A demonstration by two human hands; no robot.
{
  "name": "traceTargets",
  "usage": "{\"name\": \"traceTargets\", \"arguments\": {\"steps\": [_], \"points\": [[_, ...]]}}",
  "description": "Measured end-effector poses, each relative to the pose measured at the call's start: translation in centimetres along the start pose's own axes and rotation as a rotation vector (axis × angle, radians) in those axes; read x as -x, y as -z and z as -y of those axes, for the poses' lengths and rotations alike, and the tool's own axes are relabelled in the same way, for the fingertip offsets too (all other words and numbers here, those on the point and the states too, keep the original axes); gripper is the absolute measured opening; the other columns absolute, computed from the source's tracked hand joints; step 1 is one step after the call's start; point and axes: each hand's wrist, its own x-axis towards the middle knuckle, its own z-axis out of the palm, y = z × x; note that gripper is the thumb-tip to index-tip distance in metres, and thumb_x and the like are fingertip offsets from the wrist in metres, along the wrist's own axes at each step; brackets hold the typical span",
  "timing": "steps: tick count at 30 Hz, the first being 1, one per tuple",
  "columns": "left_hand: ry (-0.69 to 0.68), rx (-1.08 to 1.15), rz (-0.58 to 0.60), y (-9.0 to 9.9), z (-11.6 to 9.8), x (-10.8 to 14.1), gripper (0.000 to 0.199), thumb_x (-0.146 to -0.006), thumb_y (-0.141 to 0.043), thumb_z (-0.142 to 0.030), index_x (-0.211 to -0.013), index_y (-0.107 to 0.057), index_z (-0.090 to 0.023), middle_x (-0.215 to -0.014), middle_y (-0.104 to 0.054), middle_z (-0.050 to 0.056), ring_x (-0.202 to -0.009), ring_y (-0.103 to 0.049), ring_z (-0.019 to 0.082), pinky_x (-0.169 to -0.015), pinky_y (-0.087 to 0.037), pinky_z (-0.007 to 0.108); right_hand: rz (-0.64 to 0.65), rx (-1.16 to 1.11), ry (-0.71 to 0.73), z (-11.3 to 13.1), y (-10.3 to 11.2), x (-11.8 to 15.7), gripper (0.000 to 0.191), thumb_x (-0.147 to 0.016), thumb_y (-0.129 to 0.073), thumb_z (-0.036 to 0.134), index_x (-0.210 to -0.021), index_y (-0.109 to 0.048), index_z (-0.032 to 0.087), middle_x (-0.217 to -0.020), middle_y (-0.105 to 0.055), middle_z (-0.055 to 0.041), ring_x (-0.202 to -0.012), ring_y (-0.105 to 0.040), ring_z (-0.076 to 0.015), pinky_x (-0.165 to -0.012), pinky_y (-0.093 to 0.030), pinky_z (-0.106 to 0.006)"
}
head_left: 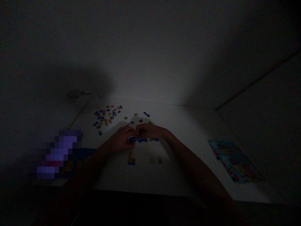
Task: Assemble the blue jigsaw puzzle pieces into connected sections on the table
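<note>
So far, one short jigsaw strip (142, 140) joined, loose pieces (107, 116) beyond it; left hand (118, 140), right hand (149, 131), fingers together at it (grip too dim to tell).

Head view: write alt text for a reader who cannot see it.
The left hand and right hand meet over a row of blue jigsaw pieces on a white table, with loose pieces beyond and a colourful picture sheet to the right.

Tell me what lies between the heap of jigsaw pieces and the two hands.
In the head view, a few loose jigsaw pieces lie on the white table between the heap of jigsaw pieces and the left hand and right hand.
</note>
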Motion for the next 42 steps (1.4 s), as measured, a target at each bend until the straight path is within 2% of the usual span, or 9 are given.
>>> {"name": "traceTargets", "arguments": {"steps": [13, 23, 28, 32, 35, 39, 42], "points": [[0.005, 0.003, 0.008, 0.1, -0.2, -0.2, 0.023, -0.08, -0.064, -0.023, -0.103, -0.064, -0.023, -0.113, -0.06, 0.005, -0.113, -0.053, 0.025, -0.105, -0.04, 0.045, -0.02, 0.085, -0.009, 0.2, -0.4, -0.1, 0.01, -0.081, -0.066, 0.024, -0.087, -0.065, 0.017, -0.083, -0.065, -0.0008, -0.074, -0.057, -0.0127, -0.068, -0.041, -0.025], [-0.019, 0.013, -0.015, 0.3, -0.1, -0.1, 0.02, -0.081, -0.062, -0.022, -0.101, -0.065, -0.023, -0.113, -0.061, 0.005, -0.111, -0.054, 0.024, -0.102, -0.041, 0.043, -0.062, 0.17, -0.017, 0.1, -0.9, -0.2, 0.005, -0.081, -0.065, 0.02, -0.085, -0.064, 0.017, -0.084, -0.068, -0.0012, -0.073, -0.057, -0.0122, -0.067, -0.043, -0.024], [-0.014, 0.004, -0.005, 0.2, -0.1, -0.1, 0.023, -0.081, -0.065, -0.024, -0.103, -0.064, -0.024, -0.114, -0.061, 0.005, -0.113, -0.054, 0.025, -0.103, -0.04, 0.044, -0.081, 0.189, -0.005, 1.0, -0.2, 0.1, 0.007, -0.081, -0.065, 0.018, -0.088, -0.066, 0.017, -0.086, -0.068, -0.0021, -0.076, -0.059, -0.0129, -0.068, -0.044, -0.024], [-0.02, 0.006, -0.008, 0.4, -0.4, -0.1, 0.018, -0.086, -0.062, -0.028, -0.103, -0.063, -0.024, -0.115, -0.061, 0.005, -0.114, -0.053, 0.025, -0.103, -0.04, 0.044, -0.169, 0.316, -0.064, 1.9, 0.4, 1.8, 0.014, -0.082, -0.062, 0.013, -0.093, -0.067, 0.017, -0.089, -0.069, -0.0039, -0.077, -0.06, -0.0142, -0.069, -0.044, -0.026], [-0.026, 0.014, -0.004, 0.4, -0.8, -0.1, 0.019, -0.088, -0.06, -0.03, -0.105, -0.063, -0.023, -0.114, -0.062, 0.006, -0.113, -0.054, 0.024, -0.102, -0.04, 0.043, -0.29, 0.421, -0.09, 1.6, -0.6, 3.8, 0.015, -0.084, -0.061, 0.016, -0.098, -0.067, 0.018, -0.096, -0.069, -0.0056, -0.083, -0.062, -0.0168, -0.075, -0.047, -0.03], [-0.015, 0.007, 0.023, 0.0, -0.9, -0.3, 0.019, -0.089, -0.059, -0.027, -0.106, -0.065, -0.022, -0.111, -0.063, 0.006, -0.11, -0.055, 0.024, -0.099, -0.041, 0.041, -0.428, 0.566, 0.053, 0.5, -3.0, 5.3, 0.02, -0.085, -0.066, 0.022, -0.105, -0.067, 0.019, -0.104, -0.068, -0.0089, -0.102, -0.06, -0.0232, -0.089, -0.046, -0.039], [-0.01, -0.005, 0.032, -0.3, -0.7, -0.4, 0.022, -0.088, -0.06, -0.026, -0.108, -0.065, -0.023, -0.11, -0.064, 0.006, -0.107, -0.056, 0.023, -0.098, -0.041, 0.041, -0.474, 0.649, 0.065, 0.3, -4.0, 4.9, 0.027, -0.086, -0.067, 0.028, -0.111, -0.065, 0.017, -0.109, -0.067, -0.0122, -0.105, -0.058, -0.0261, -0.091, -0.044, -0.042]]}}
